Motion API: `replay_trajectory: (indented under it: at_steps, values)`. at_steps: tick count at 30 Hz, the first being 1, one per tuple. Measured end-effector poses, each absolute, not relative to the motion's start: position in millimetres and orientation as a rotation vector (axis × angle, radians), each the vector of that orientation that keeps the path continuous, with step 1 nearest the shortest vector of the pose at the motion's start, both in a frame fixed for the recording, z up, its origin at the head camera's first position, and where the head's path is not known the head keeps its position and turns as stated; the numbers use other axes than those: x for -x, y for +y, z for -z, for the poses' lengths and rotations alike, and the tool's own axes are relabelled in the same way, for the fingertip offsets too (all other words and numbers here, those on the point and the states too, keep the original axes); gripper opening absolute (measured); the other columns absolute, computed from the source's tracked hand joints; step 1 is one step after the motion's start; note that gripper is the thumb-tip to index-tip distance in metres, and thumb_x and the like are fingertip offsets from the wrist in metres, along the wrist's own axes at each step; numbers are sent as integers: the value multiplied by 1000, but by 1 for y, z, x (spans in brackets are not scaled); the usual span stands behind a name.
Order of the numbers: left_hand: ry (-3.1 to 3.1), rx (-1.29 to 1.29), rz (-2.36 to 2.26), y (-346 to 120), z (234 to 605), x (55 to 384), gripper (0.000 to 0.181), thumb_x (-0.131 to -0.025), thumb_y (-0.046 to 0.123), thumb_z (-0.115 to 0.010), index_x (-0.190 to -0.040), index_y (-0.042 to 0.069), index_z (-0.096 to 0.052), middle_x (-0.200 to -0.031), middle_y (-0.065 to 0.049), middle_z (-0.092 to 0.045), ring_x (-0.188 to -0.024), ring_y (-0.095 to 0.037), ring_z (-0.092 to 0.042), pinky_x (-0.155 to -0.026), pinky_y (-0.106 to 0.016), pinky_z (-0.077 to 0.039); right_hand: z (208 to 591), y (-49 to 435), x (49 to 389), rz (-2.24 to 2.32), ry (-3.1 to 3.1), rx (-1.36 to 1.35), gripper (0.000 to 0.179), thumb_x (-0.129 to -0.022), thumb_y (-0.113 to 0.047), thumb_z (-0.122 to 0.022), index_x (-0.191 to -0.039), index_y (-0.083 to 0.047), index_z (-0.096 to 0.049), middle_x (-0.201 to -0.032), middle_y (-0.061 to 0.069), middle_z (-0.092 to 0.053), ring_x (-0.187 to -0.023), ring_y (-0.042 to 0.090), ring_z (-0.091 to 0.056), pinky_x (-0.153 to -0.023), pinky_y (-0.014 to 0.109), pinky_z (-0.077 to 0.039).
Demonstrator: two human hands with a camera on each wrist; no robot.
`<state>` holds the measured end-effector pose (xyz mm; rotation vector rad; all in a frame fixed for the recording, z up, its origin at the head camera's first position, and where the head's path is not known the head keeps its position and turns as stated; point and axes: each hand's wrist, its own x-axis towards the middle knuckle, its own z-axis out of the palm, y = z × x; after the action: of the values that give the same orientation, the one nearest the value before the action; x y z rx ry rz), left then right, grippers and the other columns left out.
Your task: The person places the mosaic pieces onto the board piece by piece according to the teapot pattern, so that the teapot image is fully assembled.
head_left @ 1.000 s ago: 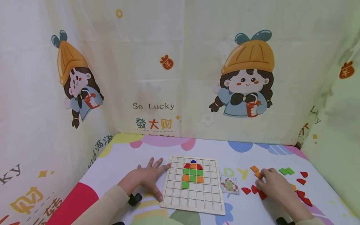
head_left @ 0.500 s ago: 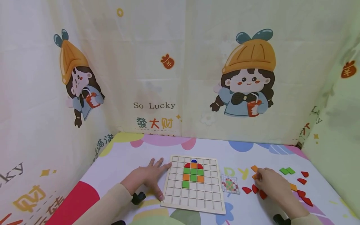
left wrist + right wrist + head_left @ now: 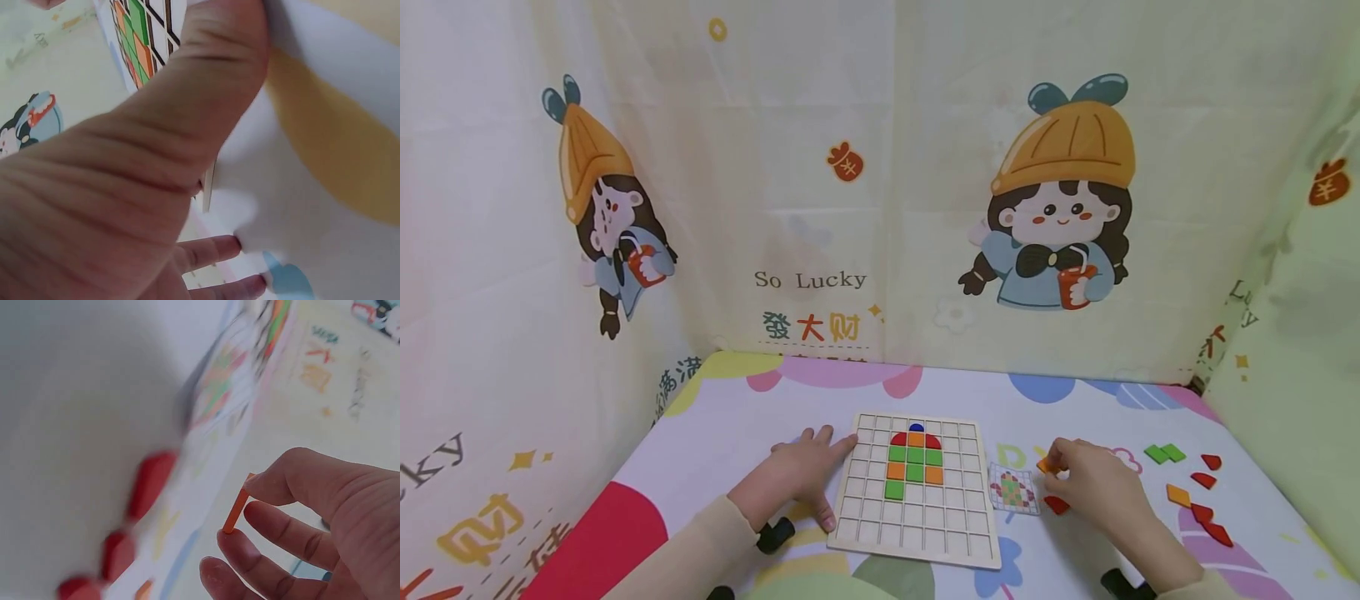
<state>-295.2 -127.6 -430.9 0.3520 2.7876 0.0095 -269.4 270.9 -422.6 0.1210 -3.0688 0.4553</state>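
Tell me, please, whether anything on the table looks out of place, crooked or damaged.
Nothing visible looks damaged or spilled. Only the lowest green tile on the grid board stands out: in the head view, the same row's right side has no matching tile, so the arrangement looks lopsided, though perhaps just unfinished.

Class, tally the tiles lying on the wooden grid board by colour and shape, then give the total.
Green square tiles: 5
Orange square tiles: 3
Red quarter-round tiles: 2
Blue half-round tile: 1
Total on the wooden grid board: 11
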Motion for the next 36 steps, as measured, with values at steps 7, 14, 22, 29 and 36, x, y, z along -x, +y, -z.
replay_trajectory:
  at_steps: [7, 14, 22, 29, 36]
  values:
    - [2798, -396, -43, -131, 432, 295, 135, -46, 58, -98, -161, 26, -35, -164, -22, -33, -145, -50, -37, -95, -75, -47, 416, 232, 258, -486, -3004, -261, 19, -78, -21, -84, -87, -21, -67, -86, -4, -67, -66, 13, -50, -54, 31, -41]
    - [2799, -440, -68, -131, 430, 294, 132, -49, 56, -99, -161, 24, -36, -160, -22, -36, -139, -47, -41, -96, -69, -50, 414, 198, 257, -534, -2999, -323, 18, -78, -17, -82, -86, -23, -67, -88, -6, -67, -65, 12, -50, -52, 31, -41]
    - [2766, -386, -104, -129, 429, 293, 131, -51, 53, -99, -161, 25, -35, -165, -23, -30, -148, -52, -32, -102, -74, -43, 425, 165, 258, -501, -2980, -447, 22, -76, -17, -87, -80, -25, -68, -82, -10, -64, -69, 10, -52, -59, 28, -45]
    - [2768, -382, -104, -128, 428, 292, 131, -50, 53, -99, -161, 24, -35, -165, -23, -30, -148, -53, -31, -103, -75, -42, 435, 144, 260, -522, -2930, -586, 21, -78, -27, -89, -80, -24, -69, -80, -11, -64, -69, 6, -51, -59, 25, -44]
    - [2767, -384, -101, -129, 430, 294, 132, -49, 53, -99, -161, 24, -35, -165, -23, -30, -148, -53, -31, -102, -74, -43, 441, 131, 264, -554, -2918, -678, 15, -81, -24, -87, -83, -23, -72, -80, -12, -66, -71, 5, -55, -63, 26, -48]
